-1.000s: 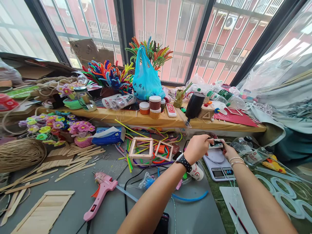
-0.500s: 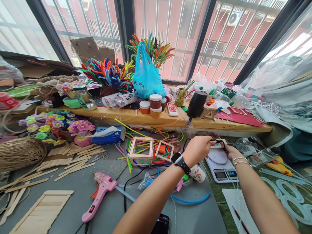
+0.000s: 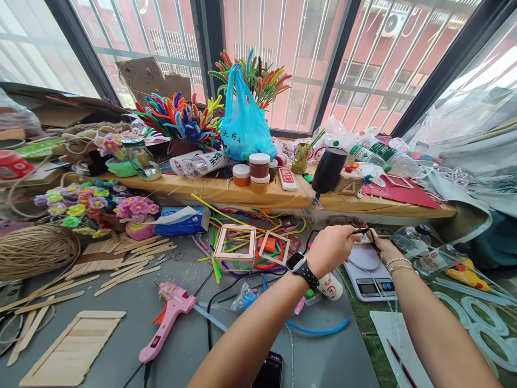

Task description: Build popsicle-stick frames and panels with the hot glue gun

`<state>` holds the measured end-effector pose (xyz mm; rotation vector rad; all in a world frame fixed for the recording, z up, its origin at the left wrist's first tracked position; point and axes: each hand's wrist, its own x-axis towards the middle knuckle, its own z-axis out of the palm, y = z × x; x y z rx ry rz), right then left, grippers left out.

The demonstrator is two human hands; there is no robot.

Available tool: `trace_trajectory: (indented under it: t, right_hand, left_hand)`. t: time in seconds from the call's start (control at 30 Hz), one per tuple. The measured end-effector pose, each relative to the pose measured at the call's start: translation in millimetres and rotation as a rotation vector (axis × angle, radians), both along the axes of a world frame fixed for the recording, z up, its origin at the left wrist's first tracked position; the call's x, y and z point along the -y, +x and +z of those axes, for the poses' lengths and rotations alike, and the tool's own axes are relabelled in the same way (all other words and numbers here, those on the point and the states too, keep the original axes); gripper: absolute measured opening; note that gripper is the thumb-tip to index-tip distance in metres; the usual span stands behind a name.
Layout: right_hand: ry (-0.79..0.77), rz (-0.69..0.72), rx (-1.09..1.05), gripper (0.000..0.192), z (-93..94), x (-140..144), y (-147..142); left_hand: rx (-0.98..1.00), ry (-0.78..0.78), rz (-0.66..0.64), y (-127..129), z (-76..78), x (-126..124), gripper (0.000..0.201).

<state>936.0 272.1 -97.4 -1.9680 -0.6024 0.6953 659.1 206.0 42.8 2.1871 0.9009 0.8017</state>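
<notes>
My left hand [image 3: 333, 247], with a watch on its wrist, is closed on a thin black cord [image 3: 361, 231] above the kitchen scale [image 3: 370, 281]. The fingers of my right hand [image 3: 385, 250], which wears bracelets, are closed at the other end of this short stretch of cord. Between the hands a small pale block [image 3: 367, 237] shows in part, mostly hidden by the fingers. Beneath them lies the scale's round plate. A printed paper cup [image 3: 331, 286] rests on its side below my left wrist.
A pink glue gun [image 3: 168, 318] lies on the grey table, left of a phone [image 3: 270, 371]. Stick frames [image 3: 235, 247], loose craft sticks [image 3: 133, 269] and scissors [image 3: 173, 255] are farther back. A pencil [image 3: 399, 361] lies on white paper [image 3: 383, 328] at right. Jars [image 3: 259, 167] stand on the ledge.
The view has shifted slightly, so most things appear a little to the right. Both hands stay together over the scale with the cord between them.
</notes>
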Motion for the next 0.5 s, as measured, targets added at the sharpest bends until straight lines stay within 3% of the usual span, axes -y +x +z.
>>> trace_trajectory:
  t: [0.2,0.37,0.5]
  right_hand:
    - [-0.104,-0.046,-0.117,0.029,11.3,12.9,-1.7]
    - [-0.036,-0.109,-0.013,0.03,21.2,37.5,-12.1]
    - [0.066,-0.067,0.066,0.025,28.2,59.5,-34.4]
  left_hand:
    - [0.055,-0.032,0.055,-7.1,-3.3,-12.1,0.024]
    - [0.142,-0.044,0.093,-11.8,-6.4,-18.6,0.026]
    - [0.216,-0.035,0.07,-25.1,-3.7,-10.8,0.037]
